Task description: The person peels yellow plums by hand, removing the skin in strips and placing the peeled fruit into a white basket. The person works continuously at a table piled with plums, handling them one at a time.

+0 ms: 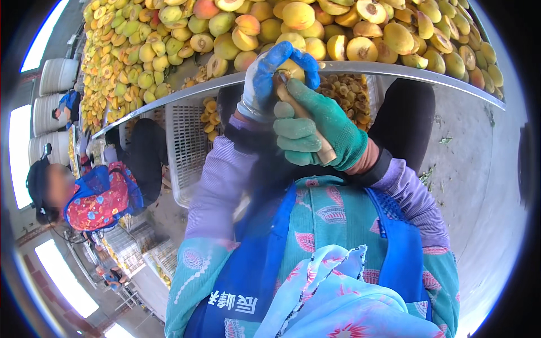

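My left hand (270, 72), in a white glove with blue-coated fingers, curls around a yellow peach (293, 70) just over the table's metal rim (359, 67). In a green glove, my right hand (317, 126) grips the wooden handle (298, 105) of a small hand tool. Its metal end meets the peach, but the fingers largely hide the blade's shape. Beyond both hands lies a heap of whole and halved yellow peaches (298, 16), some halves showing the pit or its hollow.
Under the rim, cut peach pieces (344, 95) fill a container between my knees. A white plastic crate (186, 143) stands on the left. A co-worker (101, 194) sits further left along the table. White tubs (59, 76) stand behind; leaf scraps (427, 177) litter the floor.
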A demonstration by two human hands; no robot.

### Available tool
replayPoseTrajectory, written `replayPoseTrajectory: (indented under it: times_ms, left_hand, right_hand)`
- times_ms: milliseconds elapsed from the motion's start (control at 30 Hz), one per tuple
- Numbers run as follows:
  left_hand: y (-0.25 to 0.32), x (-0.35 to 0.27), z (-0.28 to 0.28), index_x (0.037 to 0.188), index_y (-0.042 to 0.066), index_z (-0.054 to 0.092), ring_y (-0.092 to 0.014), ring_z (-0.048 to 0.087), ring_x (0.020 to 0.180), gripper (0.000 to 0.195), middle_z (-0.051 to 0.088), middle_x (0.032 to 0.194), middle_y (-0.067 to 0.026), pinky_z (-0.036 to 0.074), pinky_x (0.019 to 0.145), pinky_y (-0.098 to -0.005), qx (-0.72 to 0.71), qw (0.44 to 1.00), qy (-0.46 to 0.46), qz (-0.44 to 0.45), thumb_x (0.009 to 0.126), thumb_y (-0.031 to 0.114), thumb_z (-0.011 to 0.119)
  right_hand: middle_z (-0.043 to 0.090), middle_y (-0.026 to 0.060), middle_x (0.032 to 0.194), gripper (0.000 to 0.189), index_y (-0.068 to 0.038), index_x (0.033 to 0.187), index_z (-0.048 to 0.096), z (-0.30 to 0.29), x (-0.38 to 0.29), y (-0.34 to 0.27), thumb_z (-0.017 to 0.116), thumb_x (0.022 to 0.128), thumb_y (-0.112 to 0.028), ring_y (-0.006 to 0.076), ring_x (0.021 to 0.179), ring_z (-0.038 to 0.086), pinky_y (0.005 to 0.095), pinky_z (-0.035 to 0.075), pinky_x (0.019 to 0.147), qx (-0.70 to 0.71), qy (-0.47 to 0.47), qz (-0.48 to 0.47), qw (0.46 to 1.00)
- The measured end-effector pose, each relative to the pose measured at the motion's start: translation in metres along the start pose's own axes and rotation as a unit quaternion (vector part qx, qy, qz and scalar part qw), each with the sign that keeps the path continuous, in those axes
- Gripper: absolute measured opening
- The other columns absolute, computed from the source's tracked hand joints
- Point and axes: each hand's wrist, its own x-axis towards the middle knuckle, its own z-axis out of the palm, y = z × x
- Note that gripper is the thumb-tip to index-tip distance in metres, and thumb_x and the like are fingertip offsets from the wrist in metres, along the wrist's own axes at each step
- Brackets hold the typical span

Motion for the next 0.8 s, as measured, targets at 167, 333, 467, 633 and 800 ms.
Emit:
replayPoseTrajectory:
  times_ms: [167,333,467,633,800]
  left_hand:
    - [0.016,-0.01,0.0,0.094,-0.002,0.065,-0.025,0.063,0.068,0.051,0.066,0.081,-0.0151,0.053,0.064,-0.0351,0.01,0.997,0.074,0.019,0.099,0.044,0.045]
    - [0.012,-0.042,-0.013,0.105,-0.001,0.062,-0.028,0.063,0.064,0.051,0.067,0.086,-0.0157,0.053,0.057,-0.0362,-0.256,0.937,0.237,0.013,0.097,0.047,0.048]
    - [0.034,-0.075,-0.107,0.105,0.004,0.068,-0.029,0.065,0.076,0.053,0.069,0.087,-0.0155,0.051,0.069,-0.0387,0.201,0.913,0.349,-0.07,0.093,0.054,0.055]
    - [0.018,-0.003,-0.171,0.117,0.011,0.068,-0.037,0.055,0.116,0.071,0.059,0.127,-0.0194,0.041,0.1,-0.046,0.807,0.495,0.275,-0.168,0.075,0.068,0.064]
    - [0.014,0.016,-0.159,0.112,0.007,0.066,-0.034,0.065,0.103,0.059,0.067,0.112,-0.0169,0.05,0.09,-0.0453,0.753,0.619,0.215,-0.056,0.069,0.043,0.081]
  right_hand:
    - [0.042,-0.007,0.057,0.045,-0.016,0.09,0.052,-0.002,0.015,0.004,0.034,0.104,-0.054,0.0086,0.042,0.037,0.027,0.028,0.041,0.062,-0.111,0.035,0.991]
    - [0.042,-0.0065,0.058,0.047,-0.014,0.093,0.053,0.012,0.024,0.024,0.032,0.104,-0.055,0.008,0.043,0.037,0.0271,0.029,0.041,0.096,-0.139,0.091,0.981]
    - [0.039,-0.0069,0.057,0.048,-0.014,0.093,0.053,-0.008,0.007,0.0,0.035,0.102,-0.057,0.0084,0.045,0.038,0.0253,0.03,0.041,-0.039,-0.025,0.003,0.999]
    - [0.045,-0.0037,0.059,0.037,-0.013,0.089,0.055,-0.032,0.007,0.002,0.046,0.102,-0.046,0.0083,0.047,0.041,0.0236,0.034,0.043,-0.145,0.242,0.018,0.959]
    - [0.044,-0.006,0.061,0.03,-0.018,0.085,0.054,-0.033,0.018,-0.014,0.05,0.1,-0.043,0.0077,0.048,0.041,0.0224,0.033,0.044,-0.35,0.322,-0.163,0.864]
